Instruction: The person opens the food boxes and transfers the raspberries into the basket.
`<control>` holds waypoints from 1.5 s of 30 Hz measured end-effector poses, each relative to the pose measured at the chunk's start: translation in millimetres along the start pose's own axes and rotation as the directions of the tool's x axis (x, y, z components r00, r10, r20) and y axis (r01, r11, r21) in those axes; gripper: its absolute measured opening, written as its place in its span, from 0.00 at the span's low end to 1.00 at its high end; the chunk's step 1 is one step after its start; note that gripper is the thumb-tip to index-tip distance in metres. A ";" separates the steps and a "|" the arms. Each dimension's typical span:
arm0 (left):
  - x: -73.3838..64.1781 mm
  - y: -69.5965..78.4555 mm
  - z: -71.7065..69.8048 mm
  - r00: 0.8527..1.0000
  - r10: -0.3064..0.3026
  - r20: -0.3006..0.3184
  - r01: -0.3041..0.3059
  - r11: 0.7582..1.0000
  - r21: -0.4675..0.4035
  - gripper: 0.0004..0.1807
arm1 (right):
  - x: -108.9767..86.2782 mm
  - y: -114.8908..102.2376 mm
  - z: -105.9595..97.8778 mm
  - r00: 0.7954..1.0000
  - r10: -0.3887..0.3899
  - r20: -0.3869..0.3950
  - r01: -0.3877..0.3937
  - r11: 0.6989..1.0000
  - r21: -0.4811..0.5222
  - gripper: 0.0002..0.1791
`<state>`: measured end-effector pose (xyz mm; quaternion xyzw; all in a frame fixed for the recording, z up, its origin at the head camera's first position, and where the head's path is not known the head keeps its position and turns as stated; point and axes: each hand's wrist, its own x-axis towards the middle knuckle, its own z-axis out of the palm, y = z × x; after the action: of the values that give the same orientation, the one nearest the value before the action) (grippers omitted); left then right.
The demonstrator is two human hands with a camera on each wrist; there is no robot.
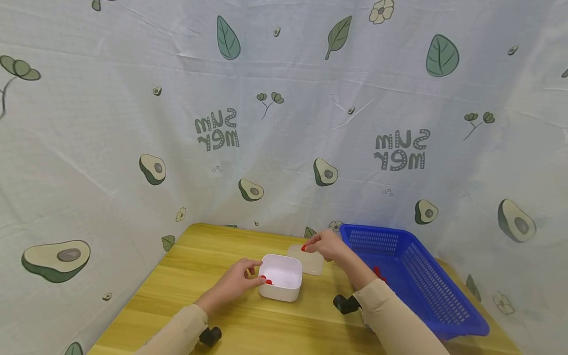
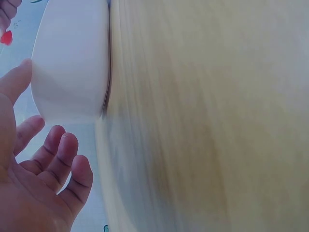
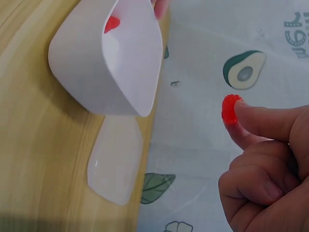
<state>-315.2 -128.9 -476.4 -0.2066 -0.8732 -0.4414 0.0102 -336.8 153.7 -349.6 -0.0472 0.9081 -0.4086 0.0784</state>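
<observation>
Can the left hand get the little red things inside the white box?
Yes, probably: the left hand is already at the rim of the white box, its thumb close to the little red things, and the box's top is open.

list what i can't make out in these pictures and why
- Head view: full shape of the red item in the blue basket, partly behind the right arm.
- Right wrist view: most of the floor of the white box, hidden by its walls.
- Left wrist view: the box's upper end, cut off by the top edge.
- Left wrist view: most of the right hand, cut off by the left edge.
</observation>
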 end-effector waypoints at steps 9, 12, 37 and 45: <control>-1.3 2.4 -2.3 1.000 -0.005 -0.008 0.005 1.000 0.001 0.31 | -6.0 24.1 -36.2 0.997 0.015 -0.074 -0.019 0.998 -0.054 0.11; -1.6 3.8 -1.9 1.000 -0.002 -0.005 0.002 1.000 0.012 0.31 | -7.7 35.7 -48.0 0.996 0.025 -0.089 -0.030 0.998 -0.056 0.12; -1.4 4.7 -0.6 1.000 -0.007 -0.008 0.007 1.000 0.006 0.30 | -18.2 122.2 -104.3 0.979 0.147 -0.143 -0.150 0.989 -0.010 0.17; -1.9 4.5 -1.6 1.000 0.006 0.001 -0.006 1.000 0.016 0.30 | -17.1 136.3 -105.5 0.978 0.152 -0.143 -0.154 0.988 -0.009 0.18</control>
<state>-312.1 -128.4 -472.4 -0.2094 -0.8760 -0.4344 0.0127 -342.0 324.0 -381.0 0.0512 0.9165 -0.3944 0.0441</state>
